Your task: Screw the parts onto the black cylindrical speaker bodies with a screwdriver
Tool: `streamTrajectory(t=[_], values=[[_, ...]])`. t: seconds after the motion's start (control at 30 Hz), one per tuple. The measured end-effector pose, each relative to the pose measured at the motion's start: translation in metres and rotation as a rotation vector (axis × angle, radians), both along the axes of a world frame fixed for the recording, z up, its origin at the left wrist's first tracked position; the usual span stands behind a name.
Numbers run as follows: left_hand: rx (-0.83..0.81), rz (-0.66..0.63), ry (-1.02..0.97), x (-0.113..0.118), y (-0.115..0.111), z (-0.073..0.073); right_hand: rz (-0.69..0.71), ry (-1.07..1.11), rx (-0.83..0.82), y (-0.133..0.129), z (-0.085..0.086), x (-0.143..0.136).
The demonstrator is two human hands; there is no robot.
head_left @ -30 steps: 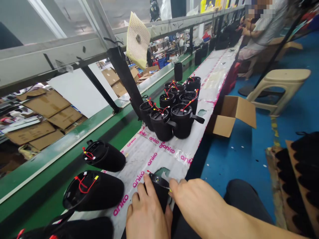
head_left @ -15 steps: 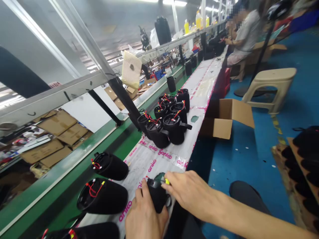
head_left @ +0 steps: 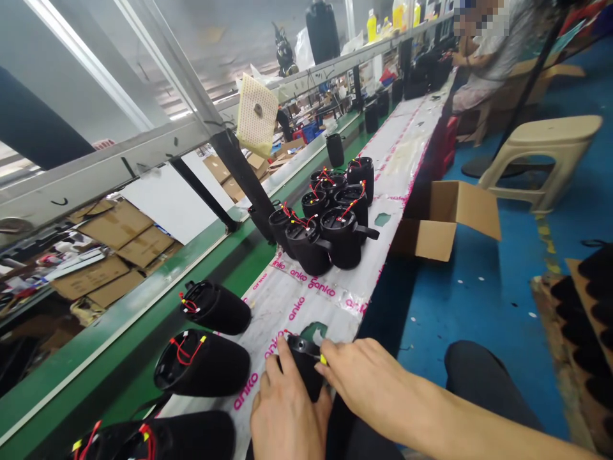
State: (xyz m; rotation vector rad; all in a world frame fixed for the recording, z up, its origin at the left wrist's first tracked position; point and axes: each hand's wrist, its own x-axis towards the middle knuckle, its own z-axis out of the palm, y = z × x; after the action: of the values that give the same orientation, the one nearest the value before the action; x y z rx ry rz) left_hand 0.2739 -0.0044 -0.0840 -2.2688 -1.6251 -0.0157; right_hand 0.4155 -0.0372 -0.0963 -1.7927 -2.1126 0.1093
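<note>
Left hand (head_left: 282, 409) fingers are wrapped around the black speaker shell (head_left: 306, 367), clamped from the left side; the shell sits at the near table edge, long axis tilted up and away, open end facing forward. Right hand (head_left: 368, 383) fingertips are pinched together on a yellow wire connector (head_left: 323, 360) at the shell's rim, just right of the opening. The right hand is nearer the connector. Further out, two shells lying on their sides (head_left: 205, 367) are seen to the left, a cluster of upright shells (head_left: 330, 223) ahead on the white plastic sheet (head_left: 306, 300). Against the earlier frames, both hands sit slightly further right and lower; grip unchanged.
</note>
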Motion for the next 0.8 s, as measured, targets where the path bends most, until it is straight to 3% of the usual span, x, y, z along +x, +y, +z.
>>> streamTrajectory(t=[0.4,0.67,0.8], values=[[-0.021,0.021,0.008,0.003,-0.003,-0.003,0.014,-0.042,0.021,0.007,-0.006,0.000],[-0.028,-0.009,0.079,0.008,-0.002,-0.005,0.123,-0.141,-0.063,0.017,0.020,0.010],[-0.008,-0.001,0.075,0.006,-0.001,-0.007,0.125,0.012,-0.110,0.014,0.018,0.017]])
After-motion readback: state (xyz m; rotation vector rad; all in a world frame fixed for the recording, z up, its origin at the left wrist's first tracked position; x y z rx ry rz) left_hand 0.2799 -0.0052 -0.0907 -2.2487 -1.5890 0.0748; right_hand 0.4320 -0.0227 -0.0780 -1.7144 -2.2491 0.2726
